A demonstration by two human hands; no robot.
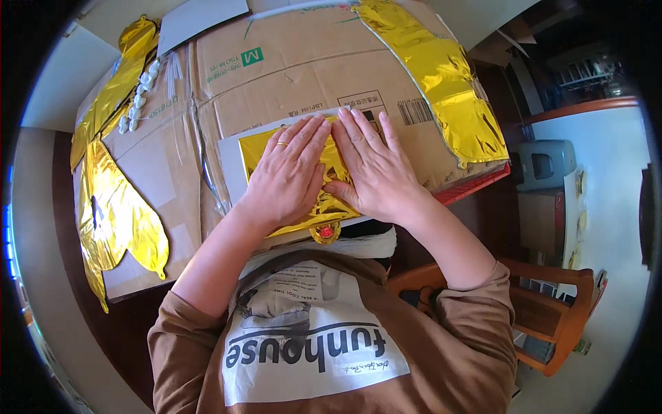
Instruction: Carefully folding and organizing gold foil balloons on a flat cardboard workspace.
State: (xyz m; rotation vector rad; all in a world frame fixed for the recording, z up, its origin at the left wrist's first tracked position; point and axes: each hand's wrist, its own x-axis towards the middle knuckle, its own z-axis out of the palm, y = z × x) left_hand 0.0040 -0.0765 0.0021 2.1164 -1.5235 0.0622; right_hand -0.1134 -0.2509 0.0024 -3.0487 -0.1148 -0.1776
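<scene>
Both palms press flat on a folded sheet of shiny gold foil (253, 146), which lies on a white sheet (231, 169) at the near edge of the cardboard. My left hand (288, 169) covers the foil's left part, with a ring on one finger. Beside it, my right hand (376, 165) lies over the right part, its fingers stretched away from me. The two hands nearly meet at the fingertips. Much of the foil is hidden beneath them. A small gold piece with a red centre (325, 233) hangs at the near edge of the foil.
Flattened cardboard (289, 90) covers the work surface. Flat gold foil balloons lie at the right (441, 76) and left (117, 214). A string of white pieces (138, 96) is at the upper left. A wooden chair (552, 310) and a grey-blue plastic stool (545, 164) stand at right.
</scene>
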